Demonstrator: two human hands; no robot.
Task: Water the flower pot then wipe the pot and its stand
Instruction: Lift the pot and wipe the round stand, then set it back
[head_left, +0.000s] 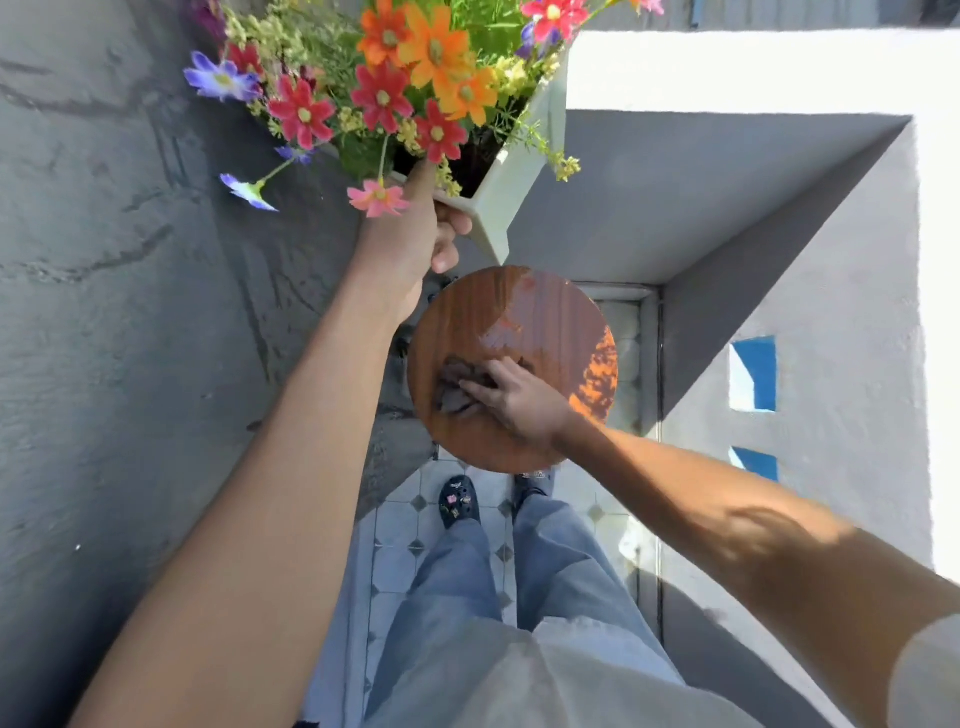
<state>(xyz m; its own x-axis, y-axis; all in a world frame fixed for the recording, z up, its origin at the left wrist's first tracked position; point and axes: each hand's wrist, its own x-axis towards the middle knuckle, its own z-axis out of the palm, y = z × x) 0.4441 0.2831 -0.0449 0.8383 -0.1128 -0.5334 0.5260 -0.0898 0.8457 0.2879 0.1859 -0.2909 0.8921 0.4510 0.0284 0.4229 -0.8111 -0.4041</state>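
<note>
A pale green square flower pot (511, 192) full of orange, red, pink and purple flowers (415, 78) is held up in the air, above and behind its stand. My left hand (415, 244) grips the pot's near rim. The stand (540, 322) is a round brown wooden top, wet and shiny toward its far side. My right hand (511, 397) presses a dark crumpled cloth (457, 387) flat onto the near left part of the stand's top.
A dark grey wall (130, 312) rises on the left. A white wall (831, 260) with blue openings stands on the right. Below lie patterned floor tiles (400, 545) and my feet in dark clogs (457, 501).
</note>
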